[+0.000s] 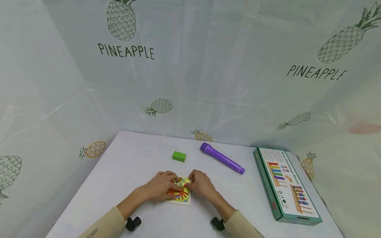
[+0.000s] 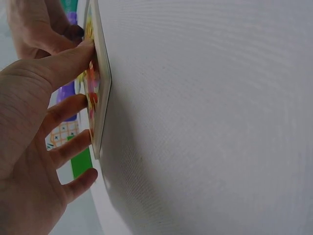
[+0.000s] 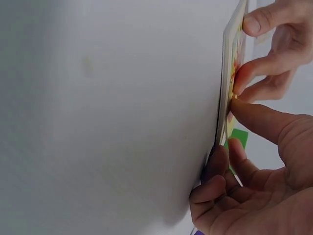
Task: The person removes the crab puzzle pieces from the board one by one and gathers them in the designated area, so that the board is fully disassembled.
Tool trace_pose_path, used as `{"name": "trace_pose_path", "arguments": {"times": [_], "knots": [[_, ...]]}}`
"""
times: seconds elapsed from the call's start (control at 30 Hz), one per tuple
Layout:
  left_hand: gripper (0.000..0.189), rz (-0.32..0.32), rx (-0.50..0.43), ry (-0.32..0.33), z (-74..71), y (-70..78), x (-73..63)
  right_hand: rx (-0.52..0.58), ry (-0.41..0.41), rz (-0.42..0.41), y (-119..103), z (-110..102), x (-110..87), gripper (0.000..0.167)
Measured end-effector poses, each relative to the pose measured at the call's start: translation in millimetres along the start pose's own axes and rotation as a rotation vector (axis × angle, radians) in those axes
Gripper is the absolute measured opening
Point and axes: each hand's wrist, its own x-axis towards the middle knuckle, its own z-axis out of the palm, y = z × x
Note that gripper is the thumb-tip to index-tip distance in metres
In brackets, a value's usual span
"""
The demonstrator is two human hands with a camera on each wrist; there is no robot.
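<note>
Both sleeves (image 1: 104, 224) are beige with dark print (image 1: 92, 233) — black devices (image 1: 133, 224) beside them.

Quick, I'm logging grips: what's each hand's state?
Left hand: open, resting on the crab picture board.
Right hand: closed, holding the crab picture board's edge.

Board (image 1: 186, 199) partly covered, left sleeve (image 1: 105, 224) cut off
</note>
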Motion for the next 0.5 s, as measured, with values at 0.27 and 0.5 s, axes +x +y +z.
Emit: {"name": "trace_pose_path", "arguments": {"times": [0.27,0.5], "knots": [[0.038,-0.005,-0.010,-0.002,1.2,-0.7,0.4,-0.018,-0.029,-0.009,2.2,-0.4,3.7,0.030],[0.039,-0.004,-0.004,0.001,3.2,-1.6,0.9,-0.056,-0.020,-0.022,2.9,1.0,2.9,0.031]]}}
